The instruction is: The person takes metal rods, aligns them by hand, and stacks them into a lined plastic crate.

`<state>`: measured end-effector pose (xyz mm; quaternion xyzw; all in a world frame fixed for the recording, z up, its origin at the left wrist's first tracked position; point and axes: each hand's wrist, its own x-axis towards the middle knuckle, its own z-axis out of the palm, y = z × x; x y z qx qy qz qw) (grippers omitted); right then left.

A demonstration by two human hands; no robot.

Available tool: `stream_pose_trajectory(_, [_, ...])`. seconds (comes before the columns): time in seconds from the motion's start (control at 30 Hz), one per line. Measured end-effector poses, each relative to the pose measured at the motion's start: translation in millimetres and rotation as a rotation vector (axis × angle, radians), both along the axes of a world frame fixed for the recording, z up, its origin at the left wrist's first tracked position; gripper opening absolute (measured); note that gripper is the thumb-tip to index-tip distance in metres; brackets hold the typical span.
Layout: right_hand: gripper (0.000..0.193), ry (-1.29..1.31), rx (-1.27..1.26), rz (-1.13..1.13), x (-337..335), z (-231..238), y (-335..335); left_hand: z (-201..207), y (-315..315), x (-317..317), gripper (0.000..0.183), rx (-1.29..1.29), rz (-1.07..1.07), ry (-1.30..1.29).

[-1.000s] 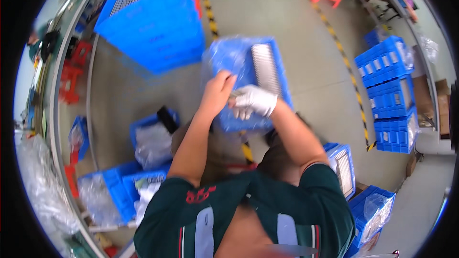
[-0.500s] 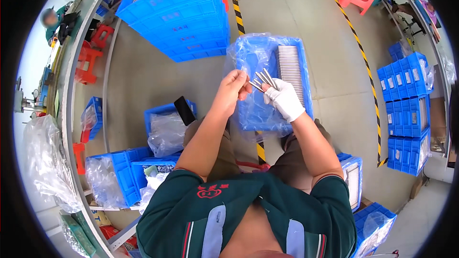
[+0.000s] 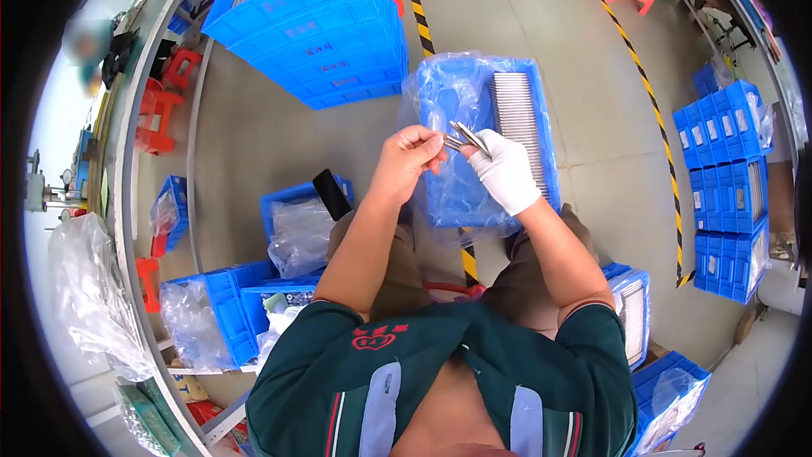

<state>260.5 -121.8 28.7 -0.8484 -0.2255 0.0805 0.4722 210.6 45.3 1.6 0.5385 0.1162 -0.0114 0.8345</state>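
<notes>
My right hand (image 3: pixel 507 173), in a white glove, is closed around several thin metal rods (image 3: pixel 470 139) that stick out to the upper left. My bare left hand (image 3: pixel 409 161) meets them from the left, its thumb and fingers pinching the end of a rod (image 3: pixel 452 142). Both hands are above a blue crate (image 3: pixel 541 93) lined with clear plastic film (image 3: pixel 448 195). Inside the crate, a long row of similar metal rods (image 3: pixel 512 106) lies stacked along the right side. My right palm and the rods' lower ends are hidden.
Tall stacked blue crates (image 3: pixel 338 42) stand beyond to the left. A black phone (image 3: pixel 331 193) rests by my left leg, beside a film-lined crate (image 3: pixel 296 237). More crates (image 3: pixel 727 190) are piled at the right. A workbench frame (image 3: pixel 127 161) runs along the left.
The rods in my right hand have gone from fanned out to a tighter bunch. My left hand stays pinched at their ends. The view has shifted slightly.
</notes>
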Motion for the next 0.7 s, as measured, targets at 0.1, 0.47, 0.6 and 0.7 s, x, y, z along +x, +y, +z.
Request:
stream_pose_trajectory(0.1, [0.017,-0.035,0.009,-0.026,-3.8,-1.5,0.5,-8.7,-6.3,-2.4,0.012,-0.275,-0.012,0.013])
stream_pose_trajectory(0.47, [0.022,0.056,-0.066,0.061,0.6,-3.0,-0.5,-10.5,-3.4,-1.4,0.014,0.003,0.094,-0.011])
stream_pose_trajectory(0.6, [0.019,-0.084,-0.150,0.022,-4.3,-1.8,0.4,-3.3,-12.6,-1.4,0.013,0.208,0.166,-0.094])
stream_pose_trajectory(0.7, [0.015,-0.114,-0.122,0.003,-7.9,-4.4,4.8,-11.4,-15.0,-3.1,0.013,0.069,0.155,-0.053])
